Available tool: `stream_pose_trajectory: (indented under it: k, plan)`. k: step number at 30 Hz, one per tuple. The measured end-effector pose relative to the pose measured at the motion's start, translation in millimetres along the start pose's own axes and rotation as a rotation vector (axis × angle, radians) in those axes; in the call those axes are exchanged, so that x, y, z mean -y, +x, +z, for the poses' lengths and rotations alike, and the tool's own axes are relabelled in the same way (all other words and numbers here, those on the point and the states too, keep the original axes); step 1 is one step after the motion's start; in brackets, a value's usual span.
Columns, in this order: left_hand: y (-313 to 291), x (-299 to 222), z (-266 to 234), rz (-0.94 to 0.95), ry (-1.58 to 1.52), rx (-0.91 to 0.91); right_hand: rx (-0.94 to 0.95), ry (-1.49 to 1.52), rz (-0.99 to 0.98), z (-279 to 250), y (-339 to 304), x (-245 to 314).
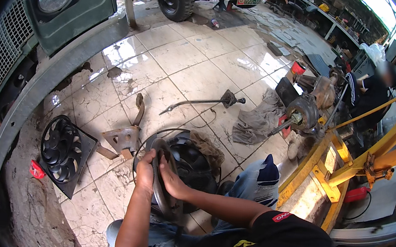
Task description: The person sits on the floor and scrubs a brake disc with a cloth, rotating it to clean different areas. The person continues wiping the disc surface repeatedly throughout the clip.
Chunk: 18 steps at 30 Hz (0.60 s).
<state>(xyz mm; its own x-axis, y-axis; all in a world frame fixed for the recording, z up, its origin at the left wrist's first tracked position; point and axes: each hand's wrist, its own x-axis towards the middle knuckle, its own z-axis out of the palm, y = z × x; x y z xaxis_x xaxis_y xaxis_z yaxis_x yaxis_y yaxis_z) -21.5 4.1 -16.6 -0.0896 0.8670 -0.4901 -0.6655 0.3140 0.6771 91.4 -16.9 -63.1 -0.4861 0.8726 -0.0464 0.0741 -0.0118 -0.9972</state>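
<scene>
The dark disc [159, 193] is held up, tilted on edge, between the two hands. The work appears to be partway: the disc is already in hand and is not seen mounted on anything, while the bracket [125, 139], the lever [200, 101] and the fan [61, 151] are left lying loose on the floor [165, 66]. Whether the handling of the disc is nearly finished cannot be told. The disc's left edge is grasped by the left hand [145, 170]; the right hand [172, 183] is laid against the opposite side, its fingers extended rather than clenched. The disc is thus touched from both sides, in front of the black round part [193, 164], on which a rag [208, 149] is draped. Whether disc and part touch cannot be seen.
</scene>
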Motion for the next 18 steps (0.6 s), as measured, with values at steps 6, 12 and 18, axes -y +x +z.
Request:
stream_pose_trajectory:
  k: [6, 12, 18]
  plan:
    - [-7.2, -10.1, 0.1, -0.055, 0.050, -0.021, 0.091, -0.018, 0.033, 4.1, -29.8, 28.4]
    - [-0.2, -0.7, 0.8, 0.002, -0.016, -0.006, 0.028, 0.041, 0.042, -0.3, -3.4, 9.5]
    - [-1.7, -9.5, -8.5, -0.083, 0.024, -0.002, 0.122, 0.113, -0.030, 7.2, -30.2, 30.8]
